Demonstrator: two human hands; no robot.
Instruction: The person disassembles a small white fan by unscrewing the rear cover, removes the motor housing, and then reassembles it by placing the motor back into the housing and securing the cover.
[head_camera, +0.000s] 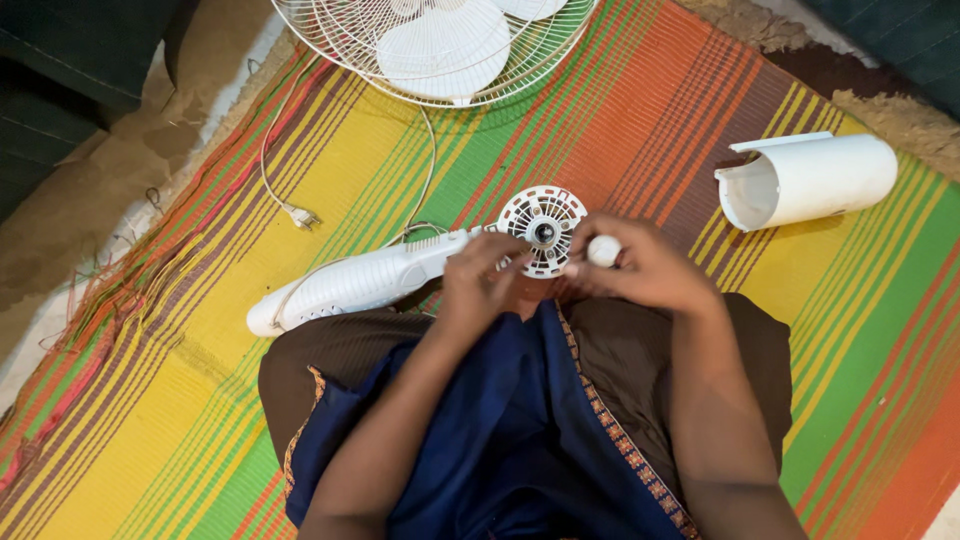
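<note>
A white fan motor unit (541, 229) with a round slotted front plate rests against my lap, its long white rear housing (350, 283) lying to the left on the mat. My left hand (482, 281) grips the edge of the round plate from below. Beside the plate on its right, my right hand (640, 267) pinches a small white round knob (603, 250). A dark shaft shows at the middle of the plate.
A white wire fan guard with blades (440, 45) lies at the top. A white cord with plug (300, 215) trails across the striped woven mat (200, 400). A white cylindrical cover (810, 178) lies at the right. Dark furniture stands top left.
</note>
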